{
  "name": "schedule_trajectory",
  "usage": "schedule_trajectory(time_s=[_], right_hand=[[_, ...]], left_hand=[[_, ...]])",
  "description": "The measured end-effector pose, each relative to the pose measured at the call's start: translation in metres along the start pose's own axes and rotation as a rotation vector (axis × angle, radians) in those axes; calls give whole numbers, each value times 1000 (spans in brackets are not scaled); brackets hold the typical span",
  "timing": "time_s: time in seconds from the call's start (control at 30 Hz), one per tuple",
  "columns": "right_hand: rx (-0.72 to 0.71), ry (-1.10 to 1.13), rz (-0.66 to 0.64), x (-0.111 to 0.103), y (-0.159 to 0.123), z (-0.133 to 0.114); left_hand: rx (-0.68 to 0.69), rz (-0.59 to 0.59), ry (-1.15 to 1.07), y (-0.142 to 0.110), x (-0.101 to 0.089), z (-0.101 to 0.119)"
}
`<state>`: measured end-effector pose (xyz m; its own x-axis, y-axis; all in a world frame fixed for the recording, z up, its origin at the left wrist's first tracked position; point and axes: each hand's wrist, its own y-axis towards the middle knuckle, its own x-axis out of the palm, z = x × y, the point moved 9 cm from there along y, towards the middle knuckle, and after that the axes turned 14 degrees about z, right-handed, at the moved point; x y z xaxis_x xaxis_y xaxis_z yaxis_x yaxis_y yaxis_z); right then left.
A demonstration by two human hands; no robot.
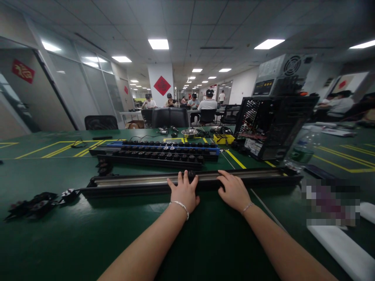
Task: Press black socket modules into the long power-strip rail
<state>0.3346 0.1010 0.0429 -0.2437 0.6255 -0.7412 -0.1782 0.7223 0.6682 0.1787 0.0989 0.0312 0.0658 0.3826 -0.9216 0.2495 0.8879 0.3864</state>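
Long black tray (pixel 123 191), seemingly barely begun; the strip (pixel 140 159) behind looks filled.
Left hand (pixel 185 194) spread beside one black part (pixel 191 173), right hand (pixel 234 191) loosely curled, neither visibly gripping.

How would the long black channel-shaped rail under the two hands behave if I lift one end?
The black rail is probably stiff, since its long walls look straight. It seems unlikely to roll, because its sides look flat. Being so long and narrow, it may swing if lifted there.
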Motion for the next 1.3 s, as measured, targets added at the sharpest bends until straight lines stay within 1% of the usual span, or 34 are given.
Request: schedule_trajectory(time_s=[0.23, 0.43, 0.57, 0.7, 0.93, 1.1, 1.3], right_hand=[[-7, -6, 0, 1, -1, 1], [-6, 15, 10, 0, 0, 2], [-1, 18, -6, -1, 0, 2], [-2, 17, -2, -2, 0, 2], [-6, 13, 9, -4, 1, 0], [-9, 10, 16, -4, 1, 0], [-13, 4, 24, -3, 1, 1]], left_hand=[[3, 2, 28, -6, -1, -24], [6, -3, 34, -9, -2, -36], [21, 19, 47, -12, -5, -43], [9, 3, 55, -15, -9, -53], [11, 0, 45, -14, -8, -57], [10, 28, 43, -14, -8, -56], [-9, 18, 47, -15, -10, -57]])
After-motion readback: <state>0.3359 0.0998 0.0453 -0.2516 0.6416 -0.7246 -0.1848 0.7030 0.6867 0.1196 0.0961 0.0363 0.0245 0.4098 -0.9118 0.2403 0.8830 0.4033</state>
